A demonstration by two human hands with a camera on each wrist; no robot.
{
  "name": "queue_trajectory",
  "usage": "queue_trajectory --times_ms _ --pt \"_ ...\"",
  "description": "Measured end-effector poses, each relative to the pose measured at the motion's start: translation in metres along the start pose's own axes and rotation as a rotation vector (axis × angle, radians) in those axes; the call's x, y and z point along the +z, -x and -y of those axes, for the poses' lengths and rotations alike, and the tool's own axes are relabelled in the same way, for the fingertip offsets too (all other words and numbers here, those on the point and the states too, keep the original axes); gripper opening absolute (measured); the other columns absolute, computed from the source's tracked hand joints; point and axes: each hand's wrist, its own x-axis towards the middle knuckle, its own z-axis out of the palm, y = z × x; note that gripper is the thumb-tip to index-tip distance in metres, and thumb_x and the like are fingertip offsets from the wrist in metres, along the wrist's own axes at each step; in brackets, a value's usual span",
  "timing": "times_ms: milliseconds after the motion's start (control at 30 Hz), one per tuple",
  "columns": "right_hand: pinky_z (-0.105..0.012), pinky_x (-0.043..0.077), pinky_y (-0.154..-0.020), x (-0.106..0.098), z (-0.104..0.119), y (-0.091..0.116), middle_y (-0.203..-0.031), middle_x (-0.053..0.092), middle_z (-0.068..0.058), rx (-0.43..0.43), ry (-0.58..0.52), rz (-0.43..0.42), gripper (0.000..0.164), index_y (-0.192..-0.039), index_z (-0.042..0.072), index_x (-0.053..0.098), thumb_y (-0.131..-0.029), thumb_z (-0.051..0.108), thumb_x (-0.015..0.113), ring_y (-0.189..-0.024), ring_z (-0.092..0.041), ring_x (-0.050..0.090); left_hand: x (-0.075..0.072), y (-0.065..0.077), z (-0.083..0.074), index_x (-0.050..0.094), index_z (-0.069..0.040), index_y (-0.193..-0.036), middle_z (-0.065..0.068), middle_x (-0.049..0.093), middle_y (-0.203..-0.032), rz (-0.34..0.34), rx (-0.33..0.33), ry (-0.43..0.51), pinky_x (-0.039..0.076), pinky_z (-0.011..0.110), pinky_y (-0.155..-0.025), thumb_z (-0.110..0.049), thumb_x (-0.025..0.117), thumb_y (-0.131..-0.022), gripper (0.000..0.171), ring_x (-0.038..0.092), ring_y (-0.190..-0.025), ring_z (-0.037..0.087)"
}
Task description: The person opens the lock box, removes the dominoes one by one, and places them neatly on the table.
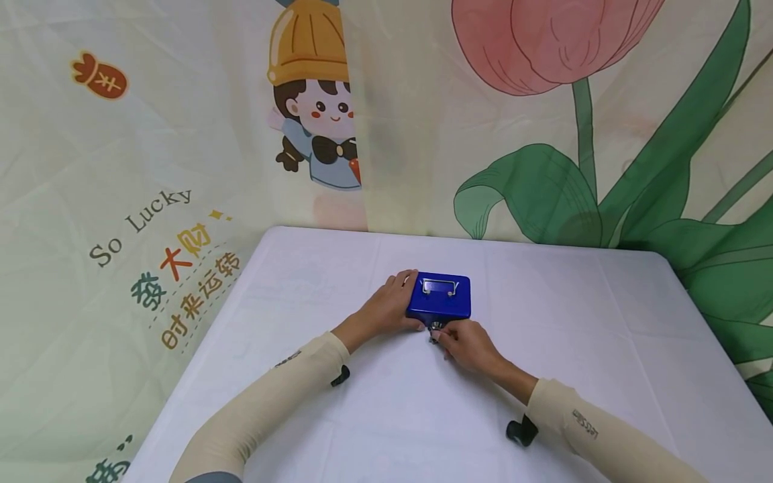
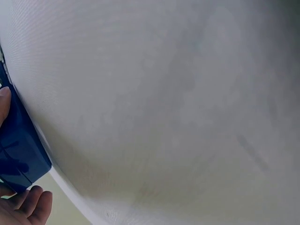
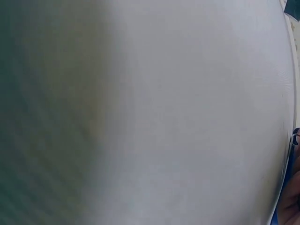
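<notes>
A small blue metal cash box [image 1: 441,307], with a folding handle on its lid, sits closed on the white-covered table. My left hand [image 1: 389,303] grips its left side, fingers along the far part and thumb near the front corner. At the front face, my right hand [image 1: 470,345] pinches a small metal key [image 1: 433,335] at the lock, with more metal hanging below. The left wrist view catches the box [image 2: 21,140] at its left edge, with the left fingertips [image 2: 40,206] at one corner. Only part of the right hand [image 3: 291,199] shows in the right wrist view.
The white tablecloth [image 1: 574,335] spreads around the box on all sides. Behind the table hangs a printed backdrop [image 1: 410,134] with a cartoon figure and a large tulip. Black wrist devices [image 1: 521,431] hang under both beige sleeves.
</notes>
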Motion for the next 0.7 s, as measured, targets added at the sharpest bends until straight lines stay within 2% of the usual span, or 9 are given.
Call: queue_trajectory --times_ms 167,267,700 --pt "-0.023 0.035 -0.046 -0.0004 -0.0012 0.0019 -0.057 0.061 0.004 0.022 -0.078 0.018 0.026 -0.080 0.010 0.071 -0.101 0.018 0.059 -0.050 -0.010 0.049 -0.0002 0.0002 -0.0003 0.018 -0.001 -0.159 0.017 0.030 -0.160 0.003 -0.004 -0.002 0.039 0.047 -0.114 -0.055 0.083 -0.077 0.117 0.041 -0.138 0.033" --pt "-0.023 0.036 -0.046 -0.0007 -0.0013 0.0028 -0.058 0.061 0.004 0.026 -0.088 0.027 0.028 -0.078 0.010 0.069 -0.102 0.016 0.056 -0.049 -0.009 0.047 -0.0002 0.0003 -0.0003 0.018 -0.002 -0.159 0.017 0.030 -0.160 0.003 -0.008 -0.002 0.039 0.046 -0.114 -0.055 0.083 -0.077 0.117 0.041 -0.138 0.032" --pt "-0.024 0.032 -0.047 -0.0018 -0.0004 0.0027 -0.053 0.060 0.005 0.048 -0.040 0.032 0.038 -0.068 0.012 0.068 -0.102 0.022 0.056 -0.049 -0.011 0.047 0.0001 0.0004 0.0003 0.019 -0.001 -0.159 0.018 0.032 -0.159 -0.012 0.000 0.013 0.040 0.047 -0.113 -0.052 0.084 -0.076 0.117 0.043 -0.137 0.034"
